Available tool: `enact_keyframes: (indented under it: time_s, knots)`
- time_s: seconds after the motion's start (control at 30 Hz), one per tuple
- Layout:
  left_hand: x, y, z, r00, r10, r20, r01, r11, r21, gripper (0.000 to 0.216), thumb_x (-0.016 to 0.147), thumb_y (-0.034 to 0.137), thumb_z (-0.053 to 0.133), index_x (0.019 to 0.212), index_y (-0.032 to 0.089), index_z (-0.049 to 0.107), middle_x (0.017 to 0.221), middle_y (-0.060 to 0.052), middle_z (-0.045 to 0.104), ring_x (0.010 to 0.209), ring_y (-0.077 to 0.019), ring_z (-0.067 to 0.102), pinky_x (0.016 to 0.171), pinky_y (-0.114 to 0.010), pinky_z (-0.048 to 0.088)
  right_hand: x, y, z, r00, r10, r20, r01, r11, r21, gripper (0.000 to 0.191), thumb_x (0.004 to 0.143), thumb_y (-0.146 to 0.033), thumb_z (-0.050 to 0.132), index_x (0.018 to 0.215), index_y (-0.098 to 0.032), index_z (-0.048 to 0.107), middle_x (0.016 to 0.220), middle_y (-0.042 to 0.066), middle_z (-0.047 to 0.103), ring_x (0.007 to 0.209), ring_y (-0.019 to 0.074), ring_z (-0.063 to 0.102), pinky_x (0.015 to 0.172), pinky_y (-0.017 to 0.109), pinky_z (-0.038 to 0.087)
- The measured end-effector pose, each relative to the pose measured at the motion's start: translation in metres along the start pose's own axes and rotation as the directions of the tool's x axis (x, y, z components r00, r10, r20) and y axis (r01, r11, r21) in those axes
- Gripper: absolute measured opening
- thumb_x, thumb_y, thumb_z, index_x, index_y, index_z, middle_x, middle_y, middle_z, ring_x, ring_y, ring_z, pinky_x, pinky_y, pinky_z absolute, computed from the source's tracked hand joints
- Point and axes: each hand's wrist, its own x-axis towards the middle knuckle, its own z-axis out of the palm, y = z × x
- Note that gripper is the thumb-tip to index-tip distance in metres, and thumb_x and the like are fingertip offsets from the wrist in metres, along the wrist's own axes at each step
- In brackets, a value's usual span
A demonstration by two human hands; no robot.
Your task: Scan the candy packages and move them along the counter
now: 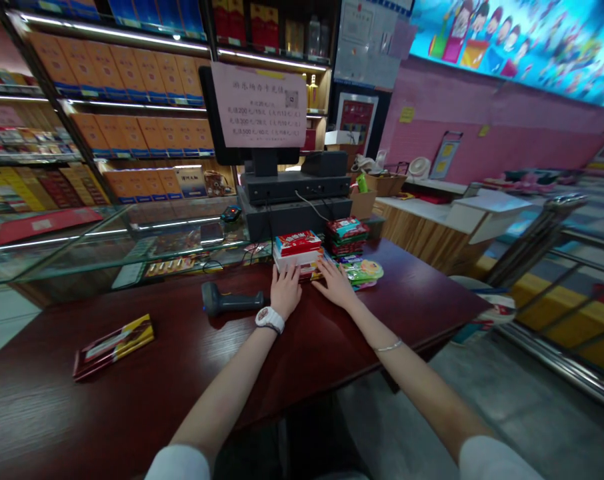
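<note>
A stack of small boxes, with a red one [298, 242] on top and white ones [297, 260] below, sits on the table in front of the cash register. My left hand [285, 291] has its fingers stretched out against the front of the white boxes. Fingers spread, my right hand [336, 283] touches the stack's right front side. Just beside it lie green snack packets [363, 271]. Red and green packets [347, 230] form a taller pile behind. Neither hand is wrapped round anything, though the fingertips' exact contact is hard to make out.
A grey barcode scanner [232, 300] lies left of my left hand. Farther left rests a brown and yellow packet [115, 347]. The cash register [297, 193] and its screen with a paper sign [262, 107] stand behind. A glass display case [182, 247] borders the dark table [202, 387].
</note>
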Motion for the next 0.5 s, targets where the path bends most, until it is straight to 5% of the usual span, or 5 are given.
enact_keyframes:
  time_s: [0.23, 0.5]
  knots:
    - [-0.009, -0.013, -0.033, 0.998, 0.01, -0.063, -0.01, 1.0, 0.006, 0.049, 0.093, 0.023, 0.045, 0.141, 0.018, 0.052, 0.156, -0.008, 0.044, 0.142, -0.0277, 0.043, 0.125, -0.055, 0.018, 0.011, -0.032, -0.007, 0.994, -0.102, -0.037, 0.102, 0.995, -0.004, 0.065, 0.095, -0.043, 0.05, 0.152, -0.015, 0.037, 0.161, 0.012, 0.034, 0.149, 0.0288, 0.032, 0.123, 0.054, 0.017]
    - [-0.057, -0.065, -0.078, 0.982, -0.09, -0.164, 0.096, 0.995, 0.032, 0.047, 0.093, 0.021, 0.046, 0.139, 0.018, 0.052, 0.153, -0.007, 0.049, 0.141, -0.0273, 0.044, 0.126, -0.055, 0.017, 0.027, -0.114, -0.014, 0.96, -0.267, -0.077, 0.274, 0.957, 0.096, 0.066, 0.094, -0.042, 0.054, 0.153, -0.019, 0.036, 0.162, 0.01, 0.032, 0.149, 0.0283, 0.031, 0.123, 0.054, 0.018]
